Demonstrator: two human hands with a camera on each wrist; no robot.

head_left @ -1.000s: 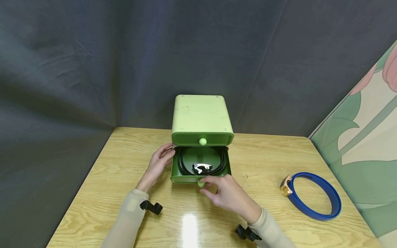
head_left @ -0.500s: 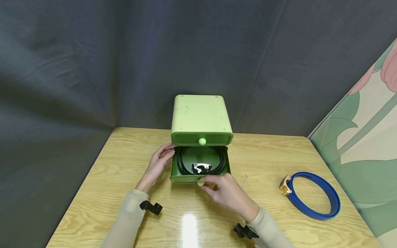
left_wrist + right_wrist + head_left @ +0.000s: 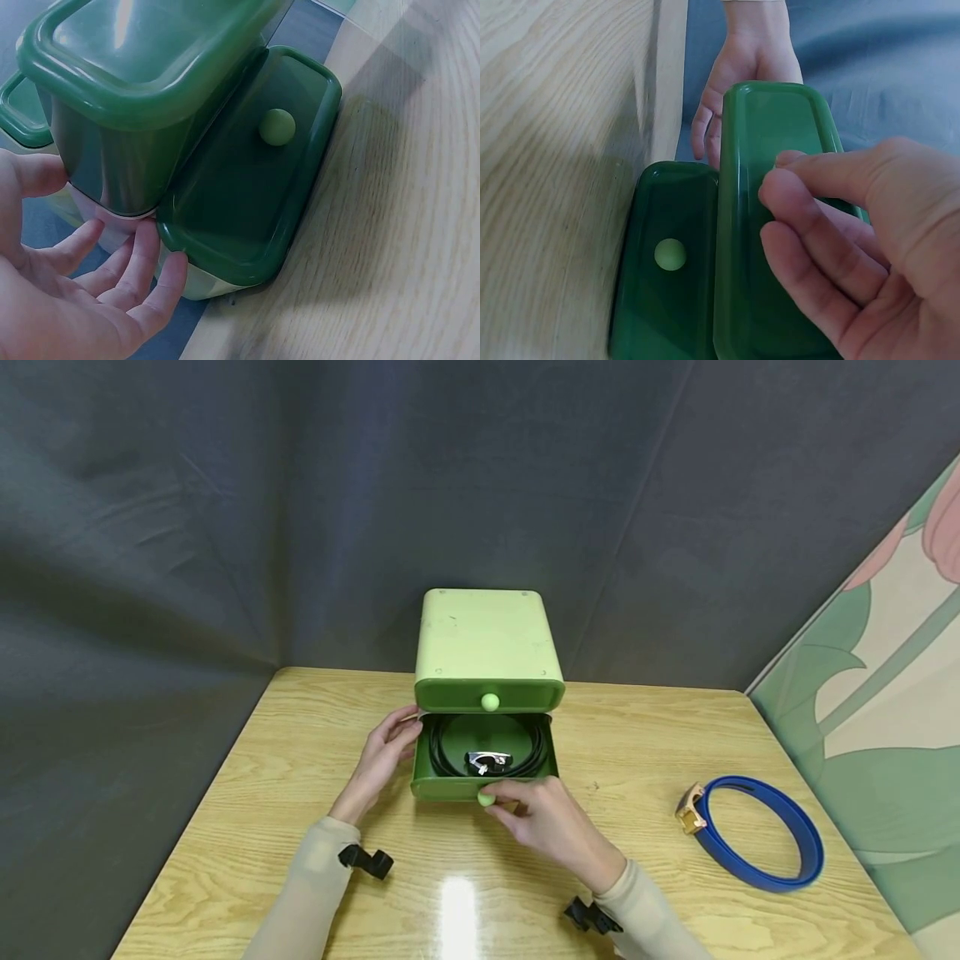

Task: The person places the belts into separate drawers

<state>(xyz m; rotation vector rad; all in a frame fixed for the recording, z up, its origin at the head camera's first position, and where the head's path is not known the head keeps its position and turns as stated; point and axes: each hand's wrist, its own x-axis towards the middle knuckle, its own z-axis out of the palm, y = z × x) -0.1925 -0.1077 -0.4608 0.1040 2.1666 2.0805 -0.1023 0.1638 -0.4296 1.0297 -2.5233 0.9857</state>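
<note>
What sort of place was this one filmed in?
Probably a staged recording corner indoors, though I can't be sure: a wood-grain table set against a dark cloth backdrop, with a flower-patterned panel along the picture's right side.

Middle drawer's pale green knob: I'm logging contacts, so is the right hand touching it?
Touching: the head view shows the right hand pinching the pale green knob of the open middle drawer.

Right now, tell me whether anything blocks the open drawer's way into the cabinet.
Nothing visible blocks the open drawer from the cabinet. The coiled black belt lies inside the drawer, and the left hand is at the cabinet's left side, close beside the drawer.
</note>
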